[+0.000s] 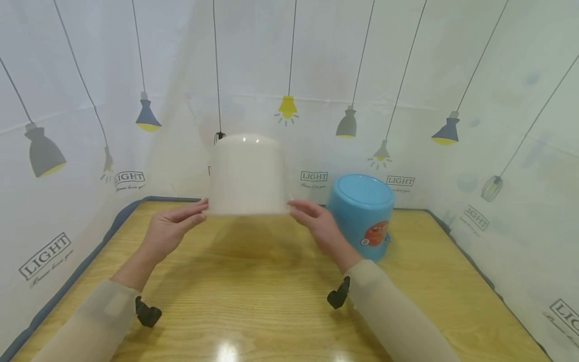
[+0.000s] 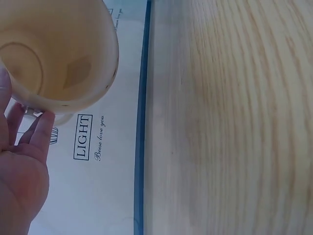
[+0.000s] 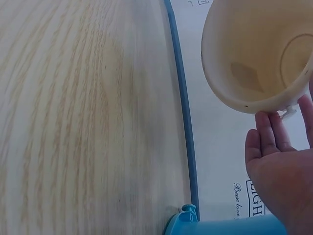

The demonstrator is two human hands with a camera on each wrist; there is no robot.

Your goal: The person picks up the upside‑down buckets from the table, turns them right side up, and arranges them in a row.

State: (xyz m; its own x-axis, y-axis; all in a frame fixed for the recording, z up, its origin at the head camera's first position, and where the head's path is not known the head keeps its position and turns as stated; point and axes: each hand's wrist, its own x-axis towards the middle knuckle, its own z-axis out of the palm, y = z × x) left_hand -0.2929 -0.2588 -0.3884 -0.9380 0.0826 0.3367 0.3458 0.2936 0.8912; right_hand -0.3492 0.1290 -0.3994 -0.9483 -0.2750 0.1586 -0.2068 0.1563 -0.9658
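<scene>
A white plastic bucket [image 1: 248, 176] hangs upside down above the table, its mouth facing down. My left hand [image 1: 171, 229] pinches the rim on one side, and my right hand [image 1: 320, 226] pinches it on the other. Looking up from below, the left wrist view shows the hollow inside of the bucket [image 2: 58, 58], with the left fingers [image 2: 41, 132] at the rim by a small lug. In the right wrist view the right fingers [image 3: 266, 134] meet the rim beside a similar lug. The bucket's outer far side is hidden.
To the right, a blue bucket [image 1: 348, 221] with a red sticker stands upside down on the wooden table [image 1: 244, 301], close to my right forearm. A white curtain [image 1: 253, 65] printed with lamps surrounds the table at the back and sides.
</scene>
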